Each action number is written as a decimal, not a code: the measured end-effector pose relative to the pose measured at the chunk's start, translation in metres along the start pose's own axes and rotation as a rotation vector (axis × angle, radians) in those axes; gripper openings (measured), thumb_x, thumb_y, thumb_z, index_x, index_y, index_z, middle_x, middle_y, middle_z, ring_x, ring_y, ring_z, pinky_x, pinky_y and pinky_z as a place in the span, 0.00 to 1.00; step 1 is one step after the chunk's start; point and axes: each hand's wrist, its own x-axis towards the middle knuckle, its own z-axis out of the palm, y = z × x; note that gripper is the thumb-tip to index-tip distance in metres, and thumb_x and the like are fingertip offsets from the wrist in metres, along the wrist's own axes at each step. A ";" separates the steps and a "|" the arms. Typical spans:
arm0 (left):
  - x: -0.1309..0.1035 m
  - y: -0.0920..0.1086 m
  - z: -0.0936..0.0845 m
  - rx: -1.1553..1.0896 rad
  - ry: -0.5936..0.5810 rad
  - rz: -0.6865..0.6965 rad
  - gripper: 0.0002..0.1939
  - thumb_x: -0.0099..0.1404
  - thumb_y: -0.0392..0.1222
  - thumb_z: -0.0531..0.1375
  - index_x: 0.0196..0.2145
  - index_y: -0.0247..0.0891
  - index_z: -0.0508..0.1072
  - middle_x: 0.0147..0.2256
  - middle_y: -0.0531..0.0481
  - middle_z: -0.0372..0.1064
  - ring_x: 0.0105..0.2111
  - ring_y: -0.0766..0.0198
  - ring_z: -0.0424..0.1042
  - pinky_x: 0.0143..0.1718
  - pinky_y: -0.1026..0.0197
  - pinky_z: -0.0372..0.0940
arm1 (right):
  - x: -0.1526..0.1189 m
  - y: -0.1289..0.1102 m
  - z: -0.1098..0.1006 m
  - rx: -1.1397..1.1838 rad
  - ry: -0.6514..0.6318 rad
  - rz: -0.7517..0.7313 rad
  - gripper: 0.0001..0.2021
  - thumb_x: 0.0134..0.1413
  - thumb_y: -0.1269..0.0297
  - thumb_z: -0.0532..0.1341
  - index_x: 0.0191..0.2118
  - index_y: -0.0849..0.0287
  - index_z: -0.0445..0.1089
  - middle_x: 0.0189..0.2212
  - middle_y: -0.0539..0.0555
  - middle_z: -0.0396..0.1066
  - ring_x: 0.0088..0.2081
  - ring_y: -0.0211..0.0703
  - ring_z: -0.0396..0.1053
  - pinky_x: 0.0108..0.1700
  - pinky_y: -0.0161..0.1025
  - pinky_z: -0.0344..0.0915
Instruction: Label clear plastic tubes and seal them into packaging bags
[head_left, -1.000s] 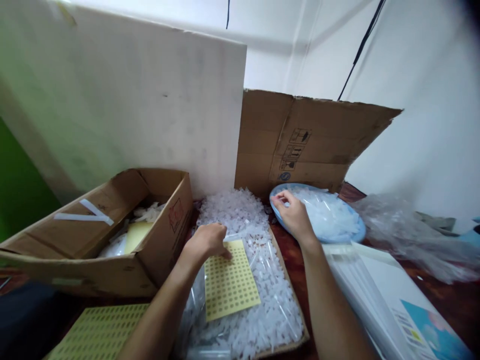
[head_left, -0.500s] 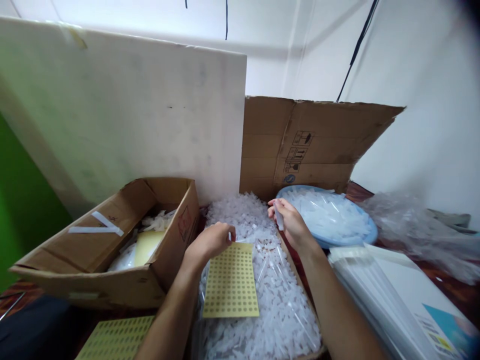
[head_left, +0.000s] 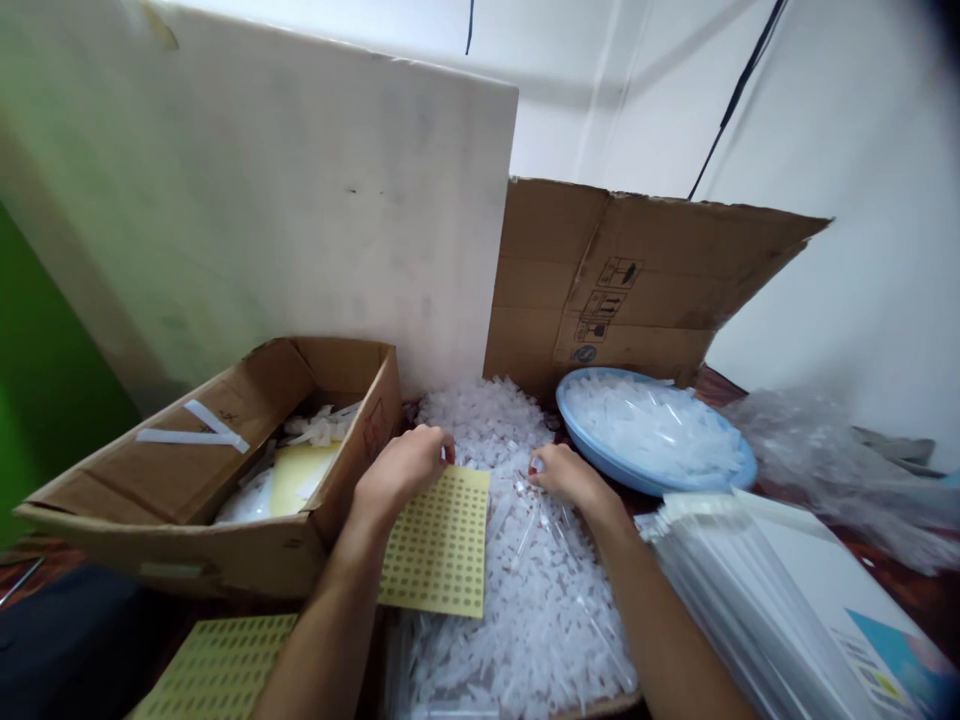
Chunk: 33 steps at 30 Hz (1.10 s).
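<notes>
Arching hands (head_left: 409, 465) (head_left: 566, 473), L pinching ylw sheet (head_left: 441, 548), R nr wht pcs (head_left: 536, 580).

Right hand (head_left: 566, 478): a second ago over the left rim of the blue basin (head_left: 568, 408), now down and in over the clear-and-white pieces (head_left: 540, 580); the pale strip (head_left: 537, 464) in its pinch shows less than half a second ago. Yellow sheet (head_left: 439, 545) shifted left with left hand (head_left: 405, 468), baring more pieces on its right.
</notes>
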 end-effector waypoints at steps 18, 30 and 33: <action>0.002 0.027 0.006 0.002 0.035 0.055 0.11 0.70 0.44 0.57 0.37 0.42 0.80 0.38 0.42 0.79 0.36 0.53 0.78 0.32 0.61 0.62 | -0.002 -0.011 0.015 -0.114 -0.113 -0.009 0.06 0.44 0.74 0.66 0.32 0.65 0.79 0.36 0.70 0.80 0.39 0.60 0.78 0.35 0.41 0.64; 0.003 0.051 0.005 -0.240 0.103 0.239 0.08 0.69 0.44 0.61 0.40 0.40 0.79 0.35 0.46 0.79 0.34 0.59 0.75 0.33 0.62 0.61 | -0.004 -0.018 -0.018 0.473 0.112 -0.285 0.09 0.57 0.61 0.61 0.35 0.61 0.76 0.30 0.52 0.75 0.31 0.39 0.69 0.32 0.33 0.61; 0.004 0.057 0.002 -0.400 0.177 0.314 0.08 0.69 0.45 0.64 0.39 0.37 0.77 0.35 0.48 0.79 0.32 0.62 0.74 0.32 0.64 0.62 | -0.011 -0.027 -0.028 0.884 0.134 -0.345 0.13 0.57 0.55 0.63 0.35 0.61 0.74 0.24 0.48 0.68 0.25 0.35 0.61 0.27 0.34 0.56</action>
